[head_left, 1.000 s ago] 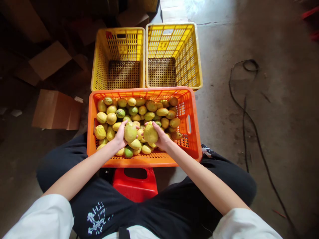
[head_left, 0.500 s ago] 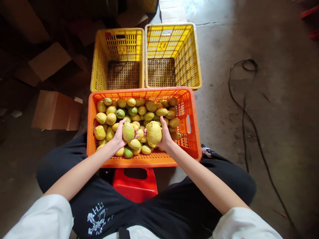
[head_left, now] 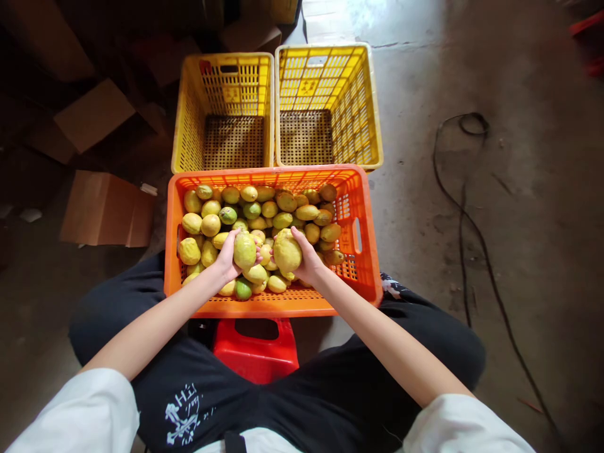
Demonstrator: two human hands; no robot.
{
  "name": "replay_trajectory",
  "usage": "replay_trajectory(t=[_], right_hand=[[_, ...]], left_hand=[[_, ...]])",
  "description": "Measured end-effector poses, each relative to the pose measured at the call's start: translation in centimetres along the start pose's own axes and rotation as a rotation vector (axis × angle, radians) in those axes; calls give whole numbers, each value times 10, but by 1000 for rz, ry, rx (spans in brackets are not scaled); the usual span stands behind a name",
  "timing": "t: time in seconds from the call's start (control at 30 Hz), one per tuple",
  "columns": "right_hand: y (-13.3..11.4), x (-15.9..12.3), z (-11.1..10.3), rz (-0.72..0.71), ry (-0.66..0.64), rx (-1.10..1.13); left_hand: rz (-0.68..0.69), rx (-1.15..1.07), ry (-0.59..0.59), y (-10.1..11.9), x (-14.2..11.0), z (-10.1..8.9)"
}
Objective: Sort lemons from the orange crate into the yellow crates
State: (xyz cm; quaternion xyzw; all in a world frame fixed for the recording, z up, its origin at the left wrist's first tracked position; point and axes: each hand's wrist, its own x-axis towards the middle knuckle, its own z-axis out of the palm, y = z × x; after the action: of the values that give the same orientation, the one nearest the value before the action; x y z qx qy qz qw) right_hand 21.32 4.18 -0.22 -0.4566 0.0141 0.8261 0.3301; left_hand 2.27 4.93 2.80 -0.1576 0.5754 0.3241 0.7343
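My left hand is closed around a greenish-yellow lemon, thumb along its upper side. My right hand grips a larger, bumpy yellow lemon, with its thumb across the top right. The two lemons are held side by side, a small gap apart, above an orange crate. Inside that crate lie many more lemons, mostly yellow, among them a green lemon near the front. Part of the pile is hidden beneath my hands.
Two yellow crates stand side by side behind the orange one, with nothing in them. Before me is a red plastic stool. Cardboard boxes lie at the left. A black cable runs over the floor at the right.
My right hand has turned its lemon and shifted slightly left. The lemon in my left hand has also turned a little. The crates have stayed in place.
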Motion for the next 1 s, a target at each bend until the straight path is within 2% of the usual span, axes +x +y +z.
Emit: replay_trajectory(t=[0.1, 0.33, 0.53, 0.7, 1.0], right_hand=[[0, -1, 1, 11, 19, -11], [0, 0, 1, 1, 50, 54], [-4, 2, -2, 0, 124, 82], [-4, 2, -1, -50, 87, 43], [-3, 2, 2, 13, 114, 69]], left_hand=[[-3, -4, 25, 0, 2, -1], [9, -7, -19, 2, 1, 0], [58, -35, -11, 2, 2, -1], [80, -34, 17, 1, -4, 4], [48, -41, 71, 1, -14, 14]])
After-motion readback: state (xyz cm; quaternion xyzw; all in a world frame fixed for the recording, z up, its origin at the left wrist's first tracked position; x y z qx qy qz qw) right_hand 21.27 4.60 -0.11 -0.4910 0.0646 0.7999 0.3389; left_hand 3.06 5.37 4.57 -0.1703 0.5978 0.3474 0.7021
